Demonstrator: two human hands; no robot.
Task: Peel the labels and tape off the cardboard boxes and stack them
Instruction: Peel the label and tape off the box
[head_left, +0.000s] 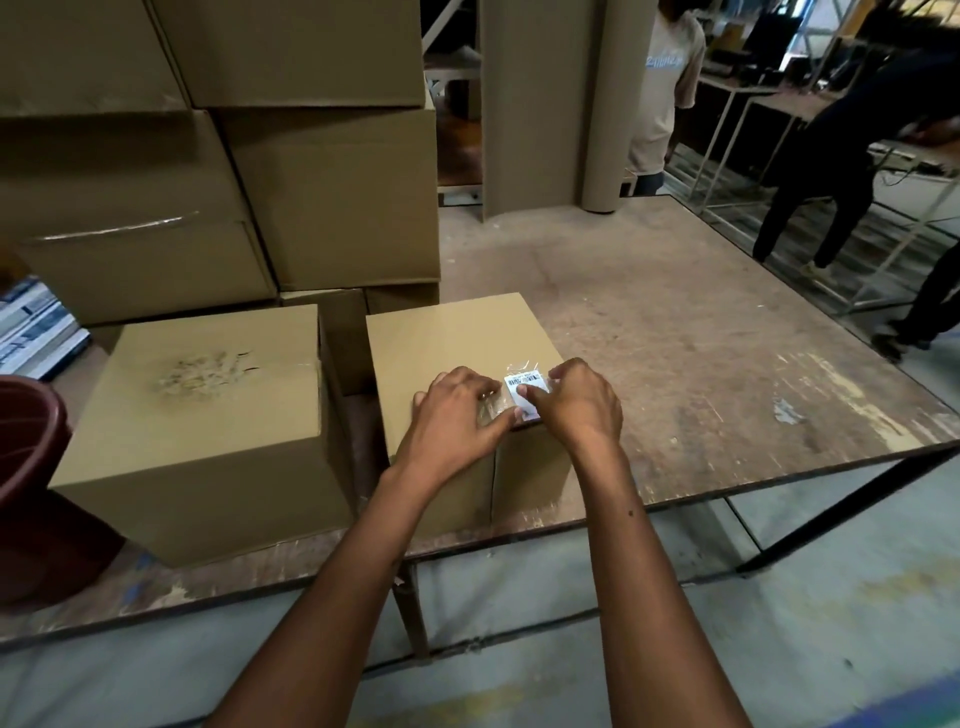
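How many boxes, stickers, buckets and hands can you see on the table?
Boxes in front: 2, left box, right box
Boxes stacked behind: at least 4, stack
Labels: 1, label
Buckets: 1, bucket
Hands: 2, left hand, right hand
Total: at least 10

Two boxes on the table (701, 364): left box (208, 415) at lower left of frame, right box (457, 343) at centre, gap between. Label (525, 387) on right box's top, near corner, both hands (511, 410) on it. Box stack (260, 182) behind, upper left. Bucket (26, 467) at far left edge. Two people upper right, beyond table.
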